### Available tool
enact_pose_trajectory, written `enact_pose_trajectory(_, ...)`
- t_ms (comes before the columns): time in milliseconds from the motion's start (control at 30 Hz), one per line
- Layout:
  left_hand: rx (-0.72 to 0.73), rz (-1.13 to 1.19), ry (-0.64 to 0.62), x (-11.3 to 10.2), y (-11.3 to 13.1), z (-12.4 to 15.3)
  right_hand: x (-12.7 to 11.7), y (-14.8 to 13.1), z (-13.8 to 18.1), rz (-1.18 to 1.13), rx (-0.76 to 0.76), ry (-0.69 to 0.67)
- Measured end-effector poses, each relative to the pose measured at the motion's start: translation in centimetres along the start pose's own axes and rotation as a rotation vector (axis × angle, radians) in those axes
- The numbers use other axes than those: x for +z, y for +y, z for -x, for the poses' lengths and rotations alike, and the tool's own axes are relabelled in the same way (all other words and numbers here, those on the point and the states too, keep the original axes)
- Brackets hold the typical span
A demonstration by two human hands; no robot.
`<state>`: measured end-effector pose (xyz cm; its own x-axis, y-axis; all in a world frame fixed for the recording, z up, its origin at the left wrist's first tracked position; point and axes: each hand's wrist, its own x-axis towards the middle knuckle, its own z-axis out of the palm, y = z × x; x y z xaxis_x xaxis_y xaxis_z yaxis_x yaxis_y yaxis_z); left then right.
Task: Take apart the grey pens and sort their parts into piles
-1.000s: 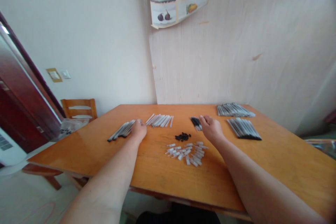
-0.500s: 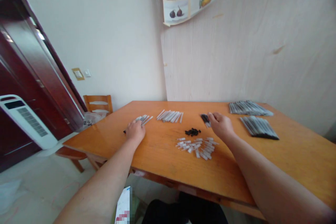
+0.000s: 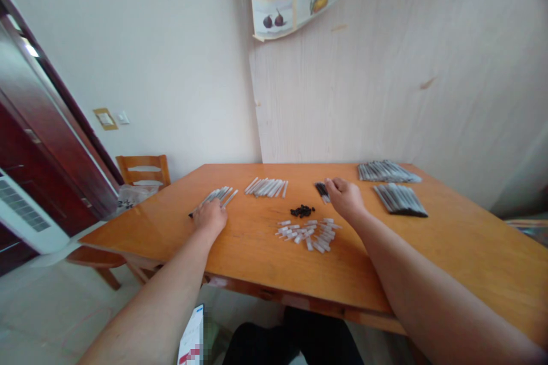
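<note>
My left hand (image 3: pixel 209 217) lies on the near end of a row of grey pen barrels (image 3: pixel 216 197) at the left of the orange table (image 3: pixel 449 251), its fingers curled over them. My right hand (image 3: pixel 346 198) rests with bent fingers beside a small bunch of dark refills (image 3: pixel 321 190), touching its right side. Between my hands lie a little heap of black caps (image 3: pixel 302 210) and a scatter of several clear plastic tips (image 3: pixel 309 231). A row of white tubes (image 3: pixel 266 186) lies further back.
Two bundles of grey-and-black pens (image 3: pixel 387 171) (image 3: pixel 400 199) lie at the far right of the table, near the wall. A wooden chair (image 3: pixel 143 171) with a bag stands past the left corner. A white fan heater (image 3: pixel 23 217) and a dark door are at far left.
My left hand has slid back towards me along the grey barrels, from their far end to their near end. My right hand stays by the dark refills. The camera has swung about.
</note>
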<state>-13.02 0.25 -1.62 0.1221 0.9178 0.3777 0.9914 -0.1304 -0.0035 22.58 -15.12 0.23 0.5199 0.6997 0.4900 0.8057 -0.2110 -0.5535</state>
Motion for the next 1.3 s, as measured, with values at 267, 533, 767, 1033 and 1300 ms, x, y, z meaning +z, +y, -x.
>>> enact_pose_trajectory(267,-0.066,0.101,0.071,-1.2,1.6,1.8,0.3,-0.3,0.3,-0.028,-0.034,0.003)
enact_pose_trajectory(533,0.354,0.520,0.214,-2.1,8.5,4.1,1.1,-2.3,1.6,-0.371,-0.088,-0.190)
enact_pose_trajectory(767,0.577,0.594,0.225,-3.6,13.1,5.9,0.8,-3.1,1.7,-0.910,0.191,-0.307)
enact_pose_trajectory(1033,0.599,0.523,0.200,-5.2,16.1,6.0,-0.1,-3.2,1.4,-1.138,0.309,-0.285)
enact_pose_trajectory(1300,0.647,0.446,0.110,-5.6,17.4,6.2,-0.6,-3.7,1.2,-1.173,0.304,-0.223)
